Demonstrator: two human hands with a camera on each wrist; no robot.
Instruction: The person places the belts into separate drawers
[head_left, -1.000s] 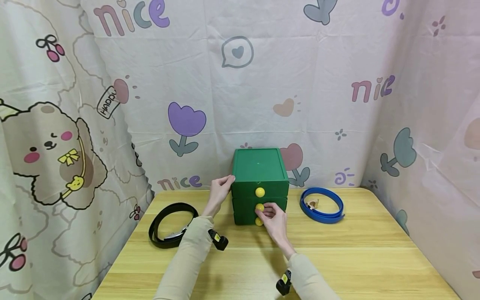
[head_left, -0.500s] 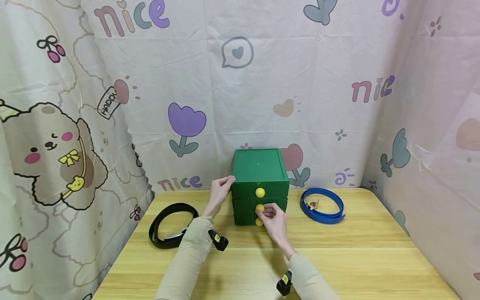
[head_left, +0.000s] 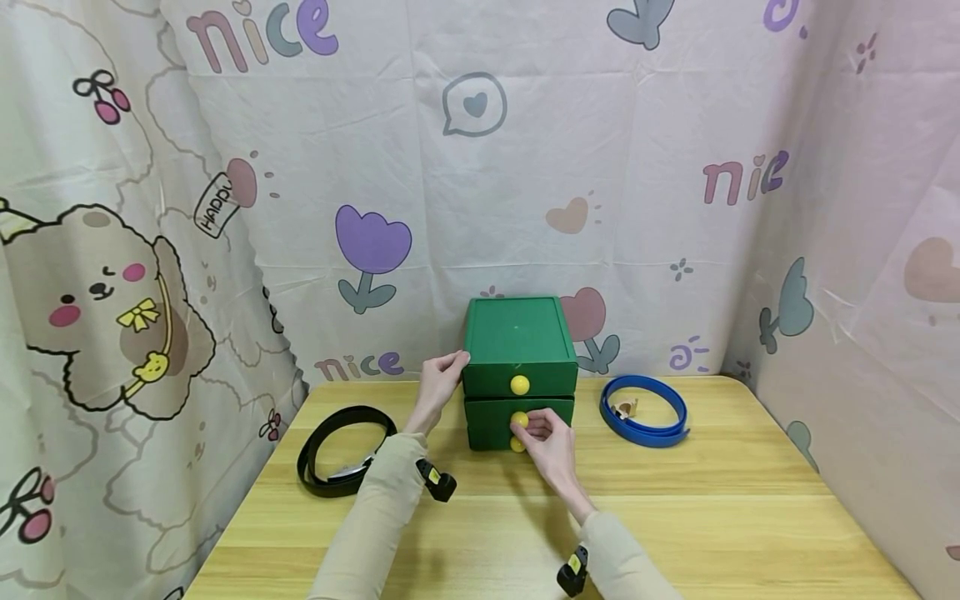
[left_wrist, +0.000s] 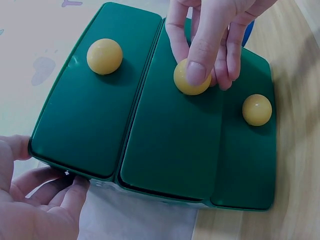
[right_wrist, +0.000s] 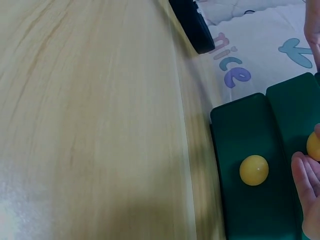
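A small green drawer cabinet (head_left: 517, 329) with three yellow ball knobs stands at the back of the table. My left hand (head_left: 438, 383) holds its upper left front edge; in the left wrist view, the thumb lies at the corner and the curled fingers are against the side. Between thumb and fingers, my right hand (head_left: 550, 442) pinches the middle knob (left_wrist: 186, 82). The middle drawer (left_wrist: 167, 135) sticks out slightly past the top drawer (left_wrist: 90, 105) and the bottom drawer (left_wrist: 245, 165). In the right wrist view the right hand is cut off by the frame edge.
A coiled black belt (head_left: 307, 462) with a silver buckle lies left of the cabinet, partly behind the left sleeve. To the right lies a coiled blue belt (head_left: 680, 408) with a gold-coloured buckle. A printed cloth (head_left: 495, 183) hangs behind the wooden table (head_left: 712, 517).
The middle drawer has come slightly forward, with the right hand moving a little toward me on its knob. The left hand has stayed at the cabinet's edge.
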